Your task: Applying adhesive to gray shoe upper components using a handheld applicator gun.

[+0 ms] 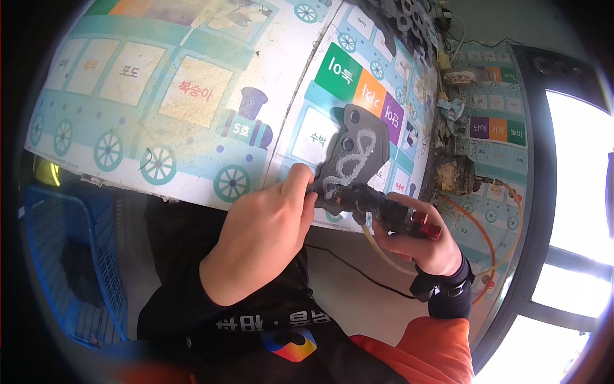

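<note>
My left hand (pixel 259 227) pinches the lower left edge of a flat dark grey cut-out piece (pixel 373 150) between thumb and fingers. Looping whitish lines of a glue-like coat run along that piece, and round holes show near its upper end. My right hand (pixel 425 246) is wrapped round a dark, grimy dispensing gun (pixel 377 203) with red knobs at its back end. The gun's front end lies over the lower part of the grey piece; whether it touches cannot be made out. A pale hose (pixel 380 251) hangs from the gun.
A table (pixel 249 54) covered with printed train pictures lies under the work. More dark cut-out pieces (pixel 409 22) are heaped at its far right. A blue plastic basket (pixel 77 269) stands at the left. Orange and yellow hoses (pixel 489 237) hang by the right wall.
</note>
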Tool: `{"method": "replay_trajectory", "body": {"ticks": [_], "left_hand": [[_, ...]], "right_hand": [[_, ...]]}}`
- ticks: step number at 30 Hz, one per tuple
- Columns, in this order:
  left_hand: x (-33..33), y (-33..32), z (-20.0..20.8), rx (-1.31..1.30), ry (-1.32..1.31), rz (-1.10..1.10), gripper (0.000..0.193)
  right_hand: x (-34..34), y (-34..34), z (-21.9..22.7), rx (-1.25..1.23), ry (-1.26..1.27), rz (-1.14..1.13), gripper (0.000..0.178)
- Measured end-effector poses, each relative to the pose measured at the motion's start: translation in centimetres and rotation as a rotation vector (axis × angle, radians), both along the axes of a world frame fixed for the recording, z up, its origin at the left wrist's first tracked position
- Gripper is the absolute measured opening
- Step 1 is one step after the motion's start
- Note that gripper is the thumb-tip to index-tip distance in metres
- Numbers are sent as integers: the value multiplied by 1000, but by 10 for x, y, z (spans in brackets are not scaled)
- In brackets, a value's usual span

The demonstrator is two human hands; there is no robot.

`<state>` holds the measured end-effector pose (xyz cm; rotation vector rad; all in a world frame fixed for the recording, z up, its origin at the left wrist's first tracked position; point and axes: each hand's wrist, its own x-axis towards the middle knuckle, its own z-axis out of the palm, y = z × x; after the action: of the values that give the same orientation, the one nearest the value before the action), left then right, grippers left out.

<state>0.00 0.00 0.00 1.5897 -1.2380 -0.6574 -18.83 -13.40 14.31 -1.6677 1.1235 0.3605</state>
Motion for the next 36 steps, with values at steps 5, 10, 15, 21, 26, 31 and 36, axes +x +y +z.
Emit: {"method": "replay_trajectory", "body": {"ticks": [5, 10, 15, 21, 26, 31, 36], "left_hand": [[-7, 6, -8, -32, 21, 52, 24], [11, 10, 9, -30, 200, -116, 22], [64, 41, 59, -173, 84, -96, 21], [180, 88, 168, -445, 194, 196, 17], [352, 115, 294, -445, 162, 353, 21], [498, 95, 298, -225, 217, 598, 37], [601, 73, 187, -76, 510, 920, 39]], "right_hand": [[-34, 2, 17, 128, -138, -225, 55], [-57, 1, -13, -434, -393, -264, 61], [-70, -24, -89, -951, -132, -51, 37], [-58, -10, -109, -1080, -78, -128, 30], [-67, -13, -125, -1246, -17, -46, 31], [-65, -25, -140, -1285, -51, -74, 30], [-56, -11, -127, -1255, 91, -136, 29]]}}
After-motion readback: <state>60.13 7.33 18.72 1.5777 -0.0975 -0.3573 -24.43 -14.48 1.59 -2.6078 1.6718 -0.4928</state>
